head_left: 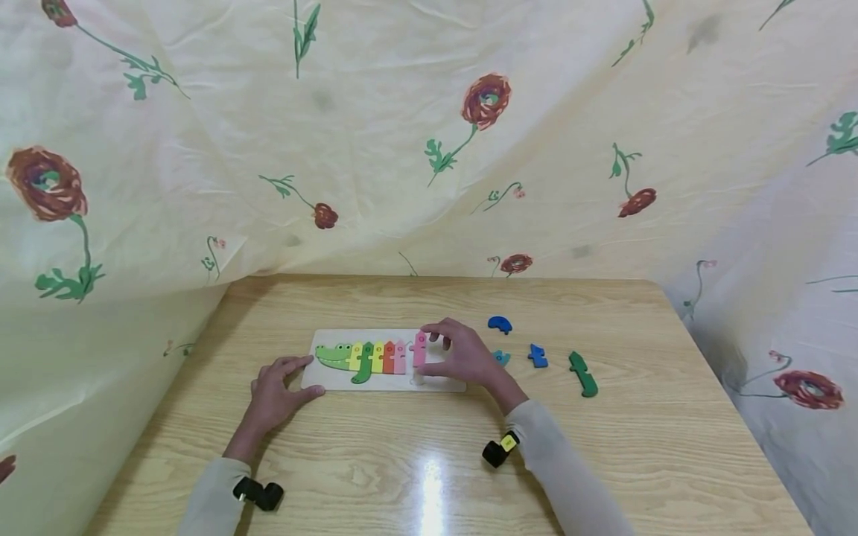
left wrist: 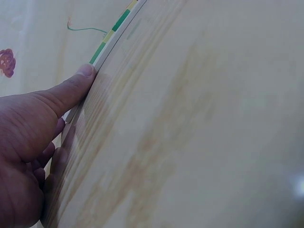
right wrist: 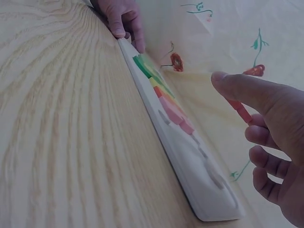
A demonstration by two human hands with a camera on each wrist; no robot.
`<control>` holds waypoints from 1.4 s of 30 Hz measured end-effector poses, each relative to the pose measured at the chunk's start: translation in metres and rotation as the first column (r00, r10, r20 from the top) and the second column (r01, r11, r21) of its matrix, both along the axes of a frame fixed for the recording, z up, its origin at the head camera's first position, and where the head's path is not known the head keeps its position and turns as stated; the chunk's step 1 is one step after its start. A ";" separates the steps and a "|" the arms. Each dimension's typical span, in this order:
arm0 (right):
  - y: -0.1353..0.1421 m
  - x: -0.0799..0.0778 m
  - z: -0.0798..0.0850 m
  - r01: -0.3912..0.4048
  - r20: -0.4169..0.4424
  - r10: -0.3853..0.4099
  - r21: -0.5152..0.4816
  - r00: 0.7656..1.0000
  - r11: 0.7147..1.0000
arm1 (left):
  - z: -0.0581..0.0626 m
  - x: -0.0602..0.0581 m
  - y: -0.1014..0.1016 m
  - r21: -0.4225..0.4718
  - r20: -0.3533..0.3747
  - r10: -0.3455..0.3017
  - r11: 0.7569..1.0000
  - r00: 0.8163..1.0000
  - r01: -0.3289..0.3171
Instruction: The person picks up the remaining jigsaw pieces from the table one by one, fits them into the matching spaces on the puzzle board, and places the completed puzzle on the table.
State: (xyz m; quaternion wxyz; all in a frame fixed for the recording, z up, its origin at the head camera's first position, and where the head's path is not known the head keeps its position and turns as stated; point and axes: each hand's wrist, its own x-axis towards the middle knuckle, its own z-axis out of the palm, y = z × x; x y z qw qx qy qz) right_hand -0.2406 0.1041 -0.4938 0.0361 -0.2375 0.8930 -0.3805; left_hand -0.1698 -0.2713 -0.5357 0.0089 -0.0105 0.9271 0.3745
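Note:
A white puzzle board (head_left: 390,384) lies on the table, with a green crocodile head (head_left: 333,356) and several coloured pieces in its left part. At the board's left end, my left hand (head_left: 276,394) holds the edge, its thumb at the near corner; in the left wrist view the thumb tip (left wrist: 86,70) meets the side. My right hand (head_left: 464,353) pinches a pink puzzle piece (head_left: 419,350) between thumb and index finger, over the board just right of the placed pink piece (head_left: 400,357). In the right wrist view the held piece (right wrist: 241,111) is raised above the board (right wrist: 190,176).
Loose pieces lie on the wooden table (head_left: 375,461) to the right: a dark blue curved one (head_left: 500,324), a light blue one (head_left: 501,358) partly behind the right hand, a blue one (head_left: 538,356) and a dark green one (head_left: 583,374). A flowered cloth (head_left: 375,134) hangs behind.

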 end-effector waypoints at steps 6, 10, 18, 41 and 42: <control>-0.005 -0.004 -0.007 0.006 0.034 -0.007 0.020 0.999 1.000 | 0.000 0.001 0.001 0.006 0.004 0.001 1.000 1.000 -0.001; -0.007 -0.006 -0.011 0.003 0.058 -0.005 0.028 0.998 1.000 | -0.001 0.001 0.000 0.010 0.007 0.001 1.000 1.000 -0.001; -0.010 -0.010 -0.019 -0.021 0.067 0.020 0.020 0.998 1.000 | -0.001 0.002 0.001 0.007 0.016 0.004 1.000 1.000 -0.004; -0.018 -0.014 -0.025 -0.031 0.089 0.025 0.072 0.996 0.997 | -0.001 0.000 0.000 0.001 -0.001 0.007 1.000 1.000 -0.007; -0.018 -0.014 -0.025 -0.029 0.096 0.022 0.075 0.995 0.997 | -0.001 0.000 0.000 0.002 0.000 0.007 1.000 1.000 -0.007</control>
